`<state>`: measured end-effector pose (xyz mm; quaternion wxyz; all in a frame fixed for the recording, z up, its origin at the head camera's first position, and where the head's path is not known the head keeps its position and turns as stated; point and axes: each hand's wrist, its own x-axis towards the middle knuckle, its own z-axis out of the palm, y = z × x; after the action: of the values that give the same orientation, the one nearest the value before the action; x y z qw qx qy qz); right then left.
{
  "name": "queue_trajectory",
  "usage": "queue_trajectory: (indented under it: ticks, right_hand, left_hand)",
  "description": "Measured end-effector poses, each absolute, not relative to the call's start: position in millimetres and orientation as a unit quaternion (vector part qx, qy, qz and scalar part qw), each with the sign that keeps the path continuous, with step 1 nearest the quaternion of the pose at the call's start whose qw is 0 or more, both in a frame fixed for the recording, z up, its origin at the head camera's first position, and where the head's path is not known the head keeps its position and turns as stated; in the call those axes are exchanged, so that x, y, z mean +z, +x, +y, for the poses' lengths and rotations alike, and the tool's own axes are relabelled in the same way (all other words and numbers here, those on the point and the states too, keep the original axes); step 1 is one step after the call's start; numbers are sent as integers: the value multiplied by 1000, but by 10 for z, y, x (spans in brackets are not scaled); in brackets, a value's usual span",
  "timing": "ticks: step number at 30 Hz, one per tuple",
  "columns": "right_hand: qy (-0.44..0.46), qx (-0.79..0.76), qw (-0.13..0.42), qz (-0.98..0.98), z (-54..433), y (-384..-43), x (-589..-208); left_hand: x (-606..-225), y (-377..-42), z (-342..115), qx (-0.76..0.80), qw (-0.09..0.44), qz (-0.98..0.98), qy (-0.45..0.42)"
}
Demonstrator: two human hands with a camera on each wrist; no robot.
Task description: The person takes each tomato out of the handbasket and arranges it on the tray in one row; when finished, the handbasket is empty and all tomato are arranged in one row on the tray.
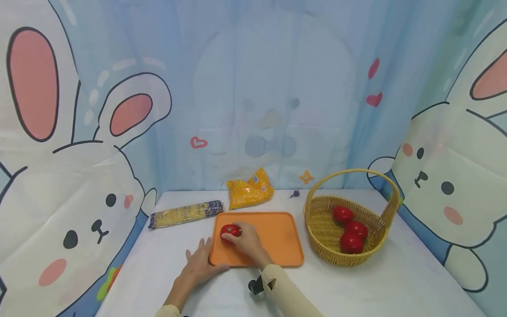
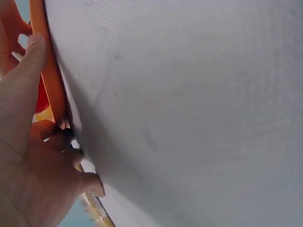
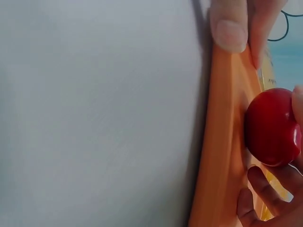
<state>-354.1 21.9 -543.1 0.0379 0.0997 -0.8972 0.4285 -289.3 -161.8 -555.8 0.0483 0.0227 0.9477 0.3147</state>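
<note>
leftmost, toward the far-left corner of the white-covered surface, lies a long yellow packet with dark blue ends. next comes the left grip, its fingers spread beside the left rim of the shallow orange rectangular tray and its thumb at the tray's near-left corner, seemingly to steady it. in the tray's left half is the glossy red tomato with a green top, pinched between thumb and fingers of the right grip. the step in hand looks like placing that tomato or adjusting its position; whether its weight is on the tray i cannot tell. the next move, i judge, calls for loosening the right grip gently so the round tomato does not roll. behind the tray, a crumpled shiny orange-yellow bag sits at the surface's far edge. toward the right edge, a woven yellow basket with a tall handle holds three glossy red round fruits.
</note>
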Motion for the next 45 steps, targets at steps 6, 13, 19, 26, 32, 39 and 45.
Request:
queue_trajectory:
  ticks: [6, 13, 19, 26, 32, 39, 45]
  right_hand:
    - [79, 439, 29, -894, 115, -3518, -5445]
    - [62, 443, 24, -894, 28, -3507, -5472]
    - [57, 437, 17, -897, -11, -3537, -5446]
    - [69, 411, 22, -909, -9, -3536, -5460]
    - [76, 418, 21, -905, 21, -3502, -5442]
    - [120, 477, -16, -870, 270, -3511, -5337]
    - [201, 456, -25, -867, 560, -3476, -5000]
  left_hand:
    - [-5561, -2854, -1625, 316, 48, 947, 20]
    - [-5585, -2858, -1634, 312, 35, 949, 36]
    - [-5580, -2883, -1654, 312, 35, 949, 33]
    - [-5578, -2865, -1640, 319, 34, 946, 43]
    - [-5572, -2855, -1627, 319, 37, 946, 46]
    - [-5542, -2864, -1611, 318, 49, 946, 34]
    - [-5545, -2869, -1632, 314, 47, 948, 34]
